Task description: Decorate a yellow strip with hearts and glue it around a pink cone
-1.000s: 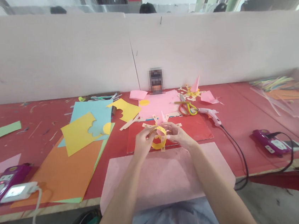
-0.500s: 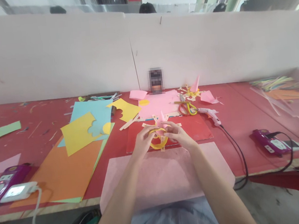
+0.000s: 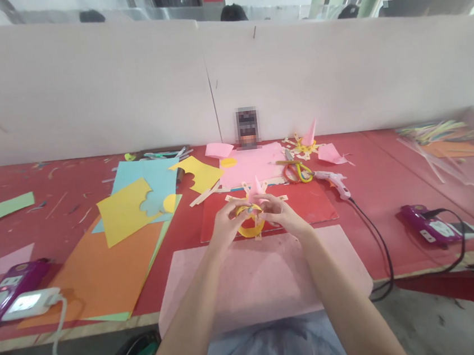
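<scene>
A paper craft lies over the red board (image 3: 311,203) in front of me. It has a yellow paper ring (image 3: 250,232), a pink paper cone (image 3: 256,189) rising behind, and pale strips sticking outward. My left hand (image 3: 227,223) is closed on the ring's left side, fingertips at its upper edge. From the right, my right hand (image 3: 284,215) grips the same piece near the foot of the cone. Fingers hide part of the join between cone and ring.
Right of the board lie scissors (image 3: 298,172) and a pink glue gun (image 3: 336,183) with a black cord. A similar cone craft (image 3: 309,136) stands behind. Yellow paper (image 3: 125,212) and orange paper (image 3: 107,270) cover the left, near a purple power strip (image 3: 17,285).
Both hands stay at the paper craft. The fingers have shifted slightly at the ring's upper edge, and more of the ring's opening shows.
</scene>
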A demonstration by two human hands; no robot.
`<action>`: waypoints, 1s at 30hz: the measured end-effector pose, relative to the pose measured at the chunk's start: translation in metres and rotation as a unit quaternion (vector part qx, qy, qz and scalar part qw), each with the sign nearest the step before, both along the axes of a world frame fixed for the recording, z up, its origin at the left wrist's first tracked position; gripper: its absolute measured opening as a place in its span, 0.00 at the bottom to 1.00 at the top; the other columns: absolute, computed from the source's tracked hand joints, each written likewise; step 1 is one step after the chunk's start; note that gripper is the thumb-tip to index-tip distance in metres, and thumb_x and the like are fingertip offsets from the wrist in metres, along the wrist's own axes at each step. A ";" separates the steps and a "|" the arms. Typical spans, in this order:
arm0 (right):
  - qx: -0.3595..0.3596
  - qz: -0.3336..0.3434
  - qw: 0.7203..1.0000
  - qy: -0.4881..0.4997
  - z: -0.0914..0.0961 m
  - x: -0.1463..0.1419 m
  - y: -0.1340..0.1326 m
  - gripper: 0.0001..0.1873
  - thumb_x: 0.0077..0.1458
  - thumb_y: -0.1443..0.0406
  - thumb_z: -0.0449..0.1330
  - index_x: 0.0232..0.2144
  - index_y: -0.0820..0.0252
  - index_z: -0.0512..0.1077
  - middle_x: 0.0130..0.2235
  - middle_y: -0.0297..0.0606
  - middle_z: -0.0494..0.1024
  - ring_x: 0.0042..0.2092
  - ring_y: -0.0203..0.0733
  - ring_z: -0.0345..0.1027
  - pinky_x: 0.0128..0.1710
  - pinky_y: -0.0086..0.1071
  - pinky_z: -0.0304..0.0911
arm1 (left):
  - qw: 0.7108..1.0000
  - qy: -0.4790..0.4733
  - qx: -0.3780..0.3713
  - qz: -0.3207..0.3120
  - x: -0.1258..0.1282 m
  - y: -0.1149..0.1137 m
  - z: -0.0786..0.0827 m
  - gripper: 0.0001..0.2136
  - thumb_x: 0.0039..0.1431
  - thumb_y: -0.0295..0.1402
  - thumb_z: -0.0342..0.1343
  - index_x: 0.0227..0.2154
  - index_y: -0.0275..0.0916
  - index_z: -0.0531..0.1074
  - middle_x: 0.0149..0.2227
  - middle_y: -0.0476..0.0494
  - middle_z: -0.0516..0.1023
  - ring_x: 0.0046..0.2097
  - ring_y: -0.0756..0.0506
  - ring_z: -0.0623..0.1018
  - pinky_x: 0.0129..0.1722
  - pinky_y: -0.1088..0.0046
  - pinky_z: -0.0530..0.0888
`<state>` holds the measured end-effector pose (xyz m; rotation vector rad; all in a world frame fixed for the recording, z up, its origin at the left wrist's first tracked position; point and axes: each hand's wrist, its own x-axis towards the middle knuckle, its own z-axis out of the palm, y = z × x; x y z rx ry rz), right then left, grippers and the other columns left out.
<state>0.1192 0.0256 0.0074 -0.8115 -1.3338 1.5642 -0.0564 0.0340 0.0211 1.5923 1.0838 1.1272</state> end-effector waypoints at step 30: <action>0.005 0.004 1.000 -0.012 0.004 0.001 0.000 0.24 0.46 0.62 0.61 0.48 0.50 0.63 0.33 0.30 0.65 0.21 0.24 0.49 0.16 0.22 0.46 | 1.000 -0.012 -0.003 0.003 0.000 0.000 0.001 0.06 0.47 0.36 0.55 0.26 0.40 0.70 0.35 0.46 0.73 0.40 0.47 0.73 0.40 0.70 0.71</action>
